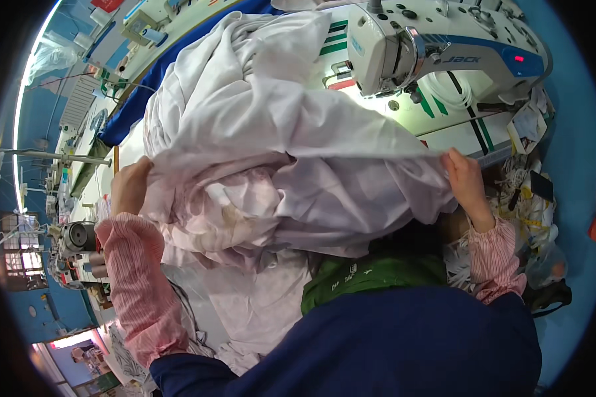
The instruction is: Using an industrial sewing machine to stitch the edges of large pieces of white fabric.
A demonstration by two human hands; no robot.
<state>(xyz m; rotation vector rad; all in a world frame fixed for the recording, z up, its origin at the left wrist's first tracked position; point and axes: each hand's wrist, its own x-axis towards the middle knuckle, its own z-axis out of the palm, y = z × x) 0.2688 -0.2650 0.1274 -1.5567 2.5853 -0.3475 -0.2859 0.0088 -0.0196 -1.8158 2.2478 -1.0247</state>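
Observation:
A large piece of white fabric (258, 112) lies bunched over the sewing table and hangs down toward my lap. My left hand (131, 186) grips its edge at the left, the fingers closed and partly hidden by the cloth. At the right, my right hand (467, 185) pinches the same edge, which is stretched nearly straight between both hands. Below that edge the cloth falls in loose folds, with a pale pinkish tint and some patterned patches. Beyond the fabric, a white and blue sewing machine (444, 53) stands with its lamp lit.
Thread and fabric scraps (526, 198) hang in a heap beside the table's right end. More sewing machines (146, 26) stand on a bench at the far left. A metal rod (59, 157) juts in from the left. A green cloth (377, 278) covers my lap.

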